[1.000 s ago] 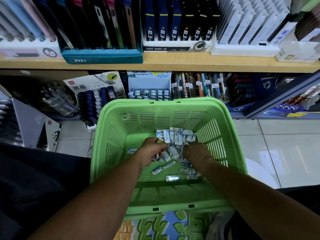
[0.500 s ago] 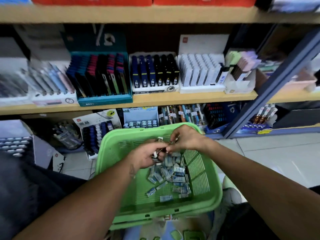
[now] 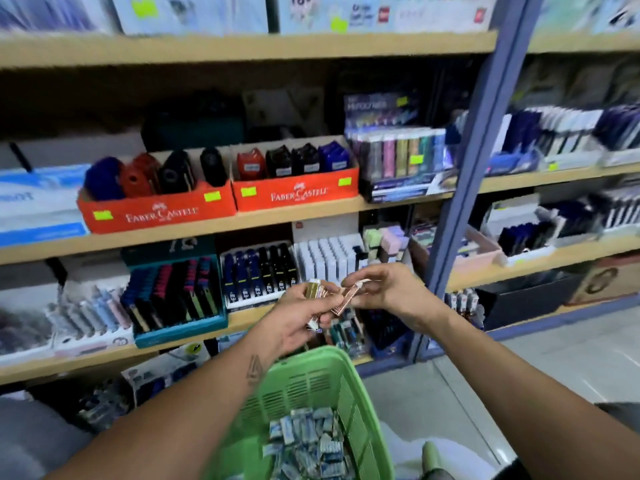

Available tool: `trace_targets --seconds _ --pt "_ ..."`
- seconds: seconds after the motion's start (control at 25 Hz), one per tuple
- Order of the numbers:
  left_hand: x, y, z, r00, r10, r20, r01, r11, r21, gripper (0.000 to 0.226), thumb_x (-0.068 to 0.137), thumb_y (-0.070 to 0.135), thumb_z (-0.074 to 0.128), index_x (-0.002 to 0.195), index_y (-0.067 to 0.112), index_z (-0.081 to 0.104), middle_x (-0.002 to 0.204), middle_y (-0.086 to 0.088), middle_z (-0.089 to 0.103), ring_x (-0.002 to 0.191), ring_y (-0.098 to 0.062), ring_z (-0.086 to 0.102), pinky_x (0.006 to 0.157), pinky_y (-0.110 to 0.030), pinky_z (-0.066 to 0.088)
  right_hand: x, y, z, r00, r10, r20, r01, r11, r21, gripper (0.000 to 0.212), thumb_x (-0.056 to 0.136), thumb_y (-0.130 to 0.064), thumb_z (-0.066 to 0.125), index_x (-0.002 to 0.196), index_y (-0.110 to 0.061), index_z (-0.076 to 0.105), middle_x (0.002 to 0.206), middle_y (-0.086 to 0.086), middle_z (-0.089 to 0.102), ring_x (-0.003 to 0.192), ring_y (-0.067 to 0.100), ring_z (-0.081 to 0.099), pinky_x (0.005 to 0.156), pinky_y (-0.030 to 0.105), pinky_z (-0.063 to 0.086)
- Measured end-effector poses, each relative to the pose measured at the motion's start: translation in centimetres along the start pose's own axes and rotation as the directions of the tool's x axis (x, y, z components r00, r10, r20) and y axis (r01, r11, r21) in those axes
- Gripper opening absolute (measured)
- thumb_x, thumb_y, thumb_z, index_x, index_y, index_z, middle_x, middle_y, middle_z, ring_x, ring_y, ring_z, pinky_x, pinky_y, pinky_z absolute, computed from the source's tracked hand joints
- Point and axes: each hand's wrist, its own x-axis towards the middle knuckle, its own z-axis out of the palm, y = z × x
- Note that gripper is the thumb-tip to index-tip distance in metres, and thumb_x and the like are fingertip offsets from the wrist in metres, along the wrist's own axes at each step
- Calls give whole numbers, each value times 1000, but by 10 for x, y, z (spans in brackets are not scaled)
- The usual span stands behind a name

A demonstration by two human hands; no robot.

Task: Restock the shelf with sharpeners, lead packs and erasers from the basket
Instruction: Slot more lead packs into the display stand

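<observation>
The left hand (image 3: 298, 315) grips a few small packs (image 3: 317, 292), its fingers curled round them. The right hand (image 3: 382, 289) pinches one thin pack (image 3: 343, 299) between thumb and fingertips, just beside the left fingers. Below both hands sits the green basket (image 3: 311, 379) with a heap of erasers (image 3: 308, 441). Beyond the fingers stand shelves (image 3: 221, 225) and two red boxes (image 3: 159, 211) of sharpeners (image 3: 176, 173).

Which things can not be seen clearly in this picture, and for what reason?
- Head view: the small packs held by the left hand and right hand are blurred and partly covered by fingers; type and count unclear.
- The green basket is cut off by the bottom edge.
- The wrapped items in the basket are too small to read.
- Yellow price stickers are blurred.
</observation>
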Motion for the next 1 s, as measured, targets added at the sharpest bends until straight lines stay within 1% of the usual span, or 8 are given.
trace_targets --seconds 0.24,0.4,0.48,0.56,0.64,0.72,0.84,1.0 --pt "13 53 65 994 107 2 -107 994 26 22 79 3 77 98 4 66 73 -15 65 46 -15 48 44 -23 40 -7 -47 -60 986 -127 -108 132 990 41 25 76 3 81 100 -5 75 94 22 74 89 32 72 82 39 56" --pt "17 91 107 999 -12 38 13 1000 -22 13 94 17 65 92 4 63 66 -14 62 45 -14 50 41 -19 40 -6 -86 -100 958 -175 -227 190 981 43 15 85 -3 74 100 -4 73 83 20 73 73 29 67 70 34 56" --pt "18 111 122 990 -121 74 125 991 -42 20 95 23 64 85 6 64 65 -10 60 46 -12 49 41 -19 38 0 -105 -118 931 -183 -317 209 977 49 20 90 2 67 110 0 69 80 19 70 69 23 65 68 28 56" --pt "15 132 132 975 -174 140 186 979 -80 16 93 20 63 87 5 62 70 -9 58 51 -13 49 44 -20 41 9 -123 -132 887 -189 -421 221 975 28 24 92 2 65 115 2 64 78 18 68 68 22 66 68 29 57" --pt "15 153 137 970 -147 194 168 981 -97 2 89 4 58 90 2 59 74 -12 58 57 -14 51 49 -21 46 20 -140 -145 838 -197 -509 238 971 18 16 94 0 62 110 2 60 76 15 70 69 21 68 68 35 58" --pt "15 175 140 972 -89 219 112 989 -97 11 89 -7 51 96 -1 56 77 -16 59 60 -17 57 52 -23 51 33 -153 -154 788 -223 -573 253 967 -28 8 96 0 60 104 -1 58 73 9 71 69 18 71 67 29 58" --pt "20 209 147 979 28 201 2 989 -147 11 93 -8 49 102 -5 56 82 -24 66 64 -25 68 57 -33 59 52 -167 -159 730 -259 -632 280 957 -68 6 94 2 63 100 0 63 76 11 71 65 13 71 63 20 56" --pt "25 245 150 986 122 113 -98 974 -202 13 96 -4 53 89 -10 63 84 -27 70 72 -31 74 61 -44 62 69 -178 -161 716 -266 -645 330 944 -23 8 90 0 69 99 -2 69 81 12 72 72 20 71 74 26 60"
